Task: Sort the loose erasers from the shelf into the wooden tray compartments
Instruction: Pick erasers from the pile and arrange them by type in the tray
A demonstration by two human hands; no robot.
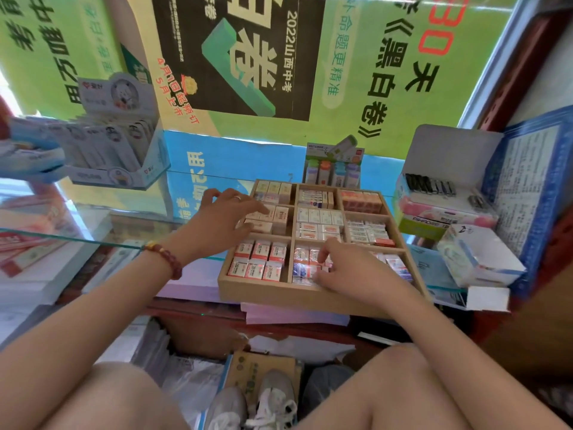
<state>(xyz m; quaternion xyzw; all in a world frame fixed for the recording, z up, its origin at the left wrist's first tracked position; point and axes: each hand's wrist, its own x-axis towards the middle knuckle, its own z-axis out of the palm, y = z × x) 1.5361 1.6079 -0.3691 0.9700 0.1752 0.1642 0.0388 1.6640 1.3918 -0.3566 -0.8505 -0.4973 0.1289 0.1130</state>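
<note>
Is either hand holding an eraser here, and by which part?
Cannot be told. The left hand lies on beige erasers in the tray. The right hand curls onto red-and-blue erasers nearer the front. No clear grip shows.

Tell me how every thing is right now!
Wooden tray, lying flat, erasers in every compartment that shows.
Left hand, fingers straight, touching the cream erasers.
Right hand, fingers curled on the front-middle erasers.
White box, lid open.
</note>
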